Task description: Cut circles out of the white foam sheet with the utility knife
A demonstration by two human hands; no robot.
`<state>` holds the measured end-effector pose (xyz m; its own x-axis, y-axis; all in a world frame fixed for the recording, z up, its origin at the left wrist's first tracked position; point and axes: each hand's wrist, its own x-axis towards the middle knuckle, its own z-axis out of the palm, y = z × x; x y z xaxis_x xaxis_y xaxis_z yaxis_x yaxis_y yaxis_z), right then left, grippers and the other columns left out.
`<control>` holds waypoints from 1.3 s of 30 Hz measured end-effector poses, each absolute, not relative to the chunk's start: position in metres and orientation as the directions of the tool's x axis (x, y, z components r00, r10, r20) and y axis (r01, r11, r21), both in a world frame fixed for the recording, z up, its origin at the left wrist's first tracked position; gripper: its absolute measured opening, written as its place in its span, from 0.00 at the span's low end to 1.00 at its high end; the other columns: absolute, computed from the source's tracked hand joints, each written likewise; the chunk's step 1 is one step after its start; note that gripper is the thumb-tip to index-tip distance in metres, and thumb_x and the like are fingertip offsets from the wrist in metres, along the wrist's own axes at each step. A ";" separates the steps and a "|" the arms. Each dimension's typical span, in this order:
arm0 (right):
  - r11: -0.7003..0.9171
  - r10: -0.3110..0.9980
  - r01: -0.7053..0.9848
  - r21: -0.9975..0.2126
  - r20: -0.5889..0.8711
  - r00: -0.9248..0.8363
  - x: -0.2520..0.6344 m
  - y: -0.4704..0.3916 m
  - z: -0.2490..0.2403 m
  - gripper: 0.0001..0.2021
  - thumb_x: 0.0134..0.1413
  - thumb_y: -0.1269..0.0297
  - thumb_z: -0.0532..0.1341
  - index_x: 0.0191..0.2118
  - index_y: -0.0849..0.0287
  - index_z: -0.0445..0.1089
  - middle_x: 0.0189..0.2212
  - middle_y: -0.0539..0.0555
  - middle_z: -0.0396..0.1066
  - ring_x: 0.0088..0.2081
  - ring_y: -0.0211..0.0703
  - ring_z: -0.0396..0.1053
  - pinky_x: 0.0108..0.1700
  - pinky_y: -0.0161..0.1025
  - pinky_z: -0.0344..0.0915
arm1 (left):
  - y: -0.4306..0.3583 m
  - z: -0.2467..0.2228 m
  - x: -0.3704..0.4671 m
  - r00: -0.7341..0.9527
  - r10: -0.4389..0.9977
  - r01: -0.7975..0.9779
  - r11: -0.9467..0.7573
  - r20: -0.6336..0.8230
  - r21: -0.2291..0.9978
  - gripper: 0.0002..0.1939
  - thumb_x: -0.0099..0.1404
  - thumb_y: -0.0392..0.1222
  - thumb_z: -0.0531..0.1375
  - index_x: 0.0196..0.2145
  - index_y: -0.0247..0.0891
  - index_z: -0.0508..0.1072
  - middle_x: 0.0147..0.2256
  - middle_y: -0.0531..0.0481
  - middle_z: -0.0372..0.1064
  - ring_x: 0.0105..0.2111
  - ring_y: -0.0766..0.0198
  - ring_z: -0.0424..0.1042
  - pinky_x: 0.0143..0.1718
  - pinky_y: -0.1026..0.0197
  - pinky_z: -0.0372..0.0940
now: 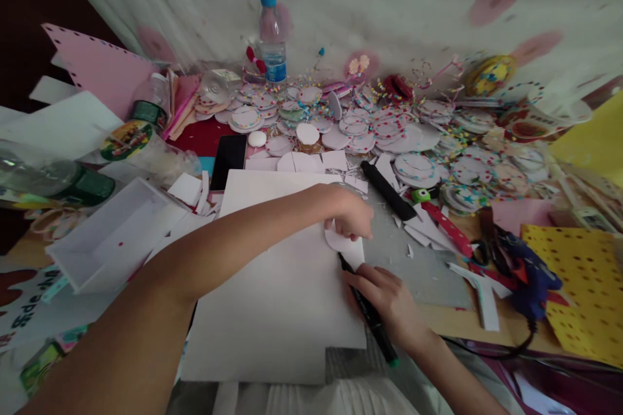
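A large white sheet (272, 311) lies on the grey mat (413, 266) in front of me. My right hand (382, 298) grips a black marker (370, 319) with a green end cap; its tip touches the sheet beside a small white paper disc (337, 241). My left hand (351, 213) reaches across the sheet and its curled fingers press on the disc near the sheet's right edge. Part of the disc is hidden under those fingers.
Decorated round discs (413, 167) are heaped along the back. A phone (228, 162), a white box (111, 233) and bottles stand left. On the right lie a black pen-like item (388, 190), paper scraps, scissors and a blue glue gun (533, 279) with a cable.
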<state>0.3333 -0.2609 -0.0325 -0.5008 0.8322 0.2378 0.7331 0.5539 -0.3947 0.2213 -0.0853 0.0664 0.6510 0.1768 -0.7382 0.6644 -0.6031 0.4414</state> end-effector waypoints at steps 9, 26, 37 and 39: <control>0.587 0.808 0.752 -0.300 0.282 -0.518 0.318 -0.261 -0.036 0.12 0.59 0.75 0.52 0.44 0.60 0.70 0.28 0.51 0.68 0.25 0.39 0.63 0.28 0.37 0.57 | -0.086 0.065 0.224 0.652 0.168 0.644 -0.637 -0.739 0.423 0.17 0.65 0.45 0.54 0.39 0.32 0.79 0.39 0.40 0.77 0.36 0.57 0.74 0.37 0.59 0.68; 0.499 0.850 0.852 -0.160 0.279 -0.446 0.287 -0.247 -0.041 0.11 0.55 0.77 0.53 0.40 0.58 0.69 0.28 0.52 0.67 0.24 0.39 0.62 0.30 0.37 0.55 | -0.088 0.067 0.222 0.658 0.176 0.649 -0.626 -0.732 0.432 0.17 0.65 0.43 0.54 0.39 0.30 0.79 0.39 0.39 0.77 0.34 0.57 0.74 0.37 0.57 0.67; 0.446 0.865 0.880 -0.162 0.330 -0.378 0.270 -0.236 -0.040 0.07 0.53 0.75 0.54 0.31 0.57 0.67 0.26 0.52 0.65 0.22 0.39 0.59 0.26 0.38 0.51 | -0.088 0.065 0.220 0.665 0.197 0.659 -0.609 -0.720 0.441 0.16 0.62 0.41 0.55 0.39 0.30 0.79 0.38 0.38 0.77 0.35 0.55 0.73 0.40 0.55 0.66; 0.476 0.859 0.858 -0.195 0.313 -0.405 0.273 -0.238 -0.039 0.07 0.52 0.75 0.54 0.31 0.57 0.66 0.25 0.51 0.64 0.22 0.39 0.59 0.27 0.37 0.52 | -0.089 0.064 0.220 0.666 0.212 0.666 -0.601 -0.716 0.441 0.15 0.61 0.40 0.56 0.38 0.31 0.80 0.37 0.39 0.77 0.35 0.54 0.73 0.40 0.54 0.65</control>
<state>0.2731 -0.2382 -0.0390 -0.4050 0.8590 0.3131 0.8578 0.4755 -0.1953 0.2202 -0.0885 0.0644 0.6656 0.2121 -0.7155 0.6660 -0.6015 0.4412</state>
